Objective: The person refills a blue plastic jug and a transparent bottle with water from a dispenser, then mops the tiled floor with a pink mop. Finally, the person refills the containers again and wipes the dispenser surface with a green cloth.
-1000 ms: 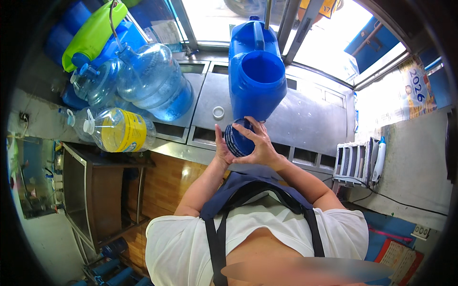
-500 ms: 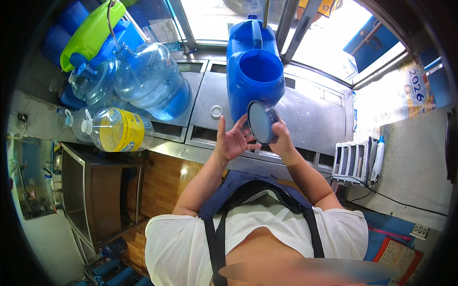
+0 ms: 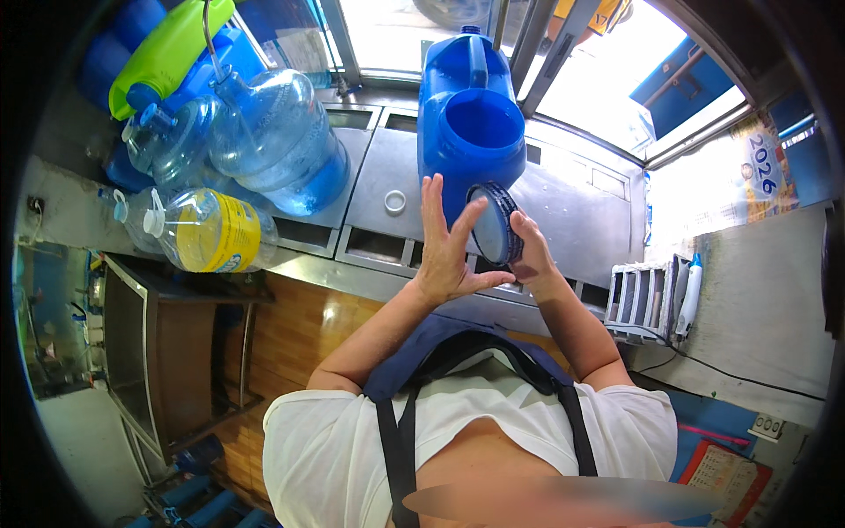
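dark-rimmed round lid (image 3: 488, 231) tilted on edge near open blue jug (image 3: 458, 169).

Left end of steel counter (image 3: 590, 233) — 1 big clear-blue bottle (image 3: 277, 132), thin metal tube (image 3: 207, 31) at its mouth. Just beside it, 1 clear bottle with yellow label (image 3: 216, 231), white handle at its neck. Lime-green container (image 3: 172, 55) farther back. Below: wood-look floor (image 3: 299, 321), brown cabinet (image 3: 180, 352) with metal edging. Right side: poster (image 3: 759, 167), white slatted rack (image 3: 635, 301), black cable (image 3: 748, 377) — lower down, outlet (image 3: 766, 427) with 3 sockets, pink rod (image 3: 713, 435).
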A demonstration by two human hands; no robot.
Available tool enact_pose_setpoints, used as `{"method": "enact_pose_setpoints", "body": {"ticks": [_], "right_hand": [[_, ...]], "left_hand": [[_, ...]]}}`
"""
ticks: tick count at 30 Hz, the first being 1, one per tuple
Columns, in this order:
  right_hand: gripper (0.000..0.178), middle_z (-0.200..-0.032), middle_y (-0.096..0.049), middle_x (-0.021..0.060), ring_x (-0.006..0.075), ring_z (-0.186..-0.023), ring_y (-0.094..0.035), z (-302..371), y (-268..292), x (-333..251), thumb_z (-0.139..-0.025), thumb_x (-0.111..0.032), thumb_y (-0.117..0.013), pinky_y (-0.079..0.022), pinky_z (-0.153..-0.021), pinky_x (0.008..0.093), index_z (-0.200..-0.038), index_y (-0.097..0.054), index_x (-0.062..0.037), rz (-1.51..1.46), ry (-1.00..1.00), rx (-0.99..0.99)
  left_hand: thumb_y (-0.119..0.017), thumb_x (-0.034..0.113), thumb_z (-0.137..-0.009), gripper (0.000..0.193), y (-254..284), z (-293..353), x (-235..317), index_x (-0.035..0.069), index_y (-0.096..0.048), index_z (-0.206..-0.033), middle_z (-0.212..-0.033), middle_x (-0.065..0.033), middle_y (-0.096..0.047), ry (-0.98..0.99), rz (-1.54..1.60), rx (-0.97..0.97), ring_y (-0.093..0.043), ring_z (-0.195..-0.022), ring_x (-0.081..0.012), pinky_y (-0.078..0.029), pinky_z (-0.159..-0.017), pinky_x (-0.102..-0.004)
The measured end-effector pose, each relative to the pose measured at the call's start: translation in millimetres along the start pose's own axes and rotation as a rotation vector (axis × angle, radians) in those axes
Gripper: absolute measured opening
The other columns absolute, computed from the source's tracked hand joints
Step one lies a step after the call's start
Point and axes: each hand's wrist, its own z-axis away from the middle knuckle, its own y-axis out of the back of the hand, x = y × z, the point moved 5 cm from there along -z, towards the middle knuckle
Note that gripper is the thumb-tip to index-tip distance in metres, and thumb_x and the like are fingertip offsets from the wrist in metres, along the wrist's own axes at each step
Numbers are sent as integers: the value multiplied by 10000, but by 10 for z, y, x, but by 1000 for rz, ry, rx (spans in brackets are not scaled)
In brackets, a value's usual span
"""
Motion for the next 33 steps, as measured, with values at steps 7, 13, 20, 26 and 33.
{"method": "enact_pose_setpoints", "body": {"ticks": [7,13,20,26,33], "right_hand": [[704,-1245,-603,134,205,-1097,-635,82,-38,14,-884,-314,-731,-541,-937,320,-1447,-440,-6,124,-7,66],[705,-1198,-621,112,177,-1018,-658,141,40,31,-879,-323,-737,-561,-878,301,-1440,-454,-3,158,-47,56],[608,-1153,-633,100,171,-990,-669,196,82,-37,-906,-298,-711,-574,-850,316,-1391,-476,-16,-11,-129,72],[727,-1203,-618,139,184,-1004,-660,279,55,-169,-866,-313,-739,-559,-841,311,-1442,-424,-4,69,-82,56],[1067,-1309,-564,225,296,-1127,-596,379,1227,-1092,-611,-425,-880,-469,-974,397,-1494,-408,-58,1222,289,716]], "left_hand": [[-911,529,-581,1164,-92,37,-249,44,-338,-1470,-1463,-284,-391,177,254,-101,-439,-1334,-439,-413,-1082,-468],[-904,480,-646,1148,-89,60,-284,29,-278,-1495,-1433,-212,-466,168,293,-208,-511,-1300,-359,-416,-1103,-446],[-846,335,-736,669,57,-31,-109,173,-559,-1319,-1549,-233,-342,25,358,-283,-348,-1418,-450,-325,-1145,-536],[-840,241,-749,284,119,-149,112,206,-721,-1004,-1576,-179,-331,-105,225,-410,-257,-1468,-443,-284,-1150,-577],[-840,64,-716,172,433,-35,-160,105,-715,-827,-1515,-191,-430,305,459,-112,-325,-1445,-405,-266,-1164,-554]]}}
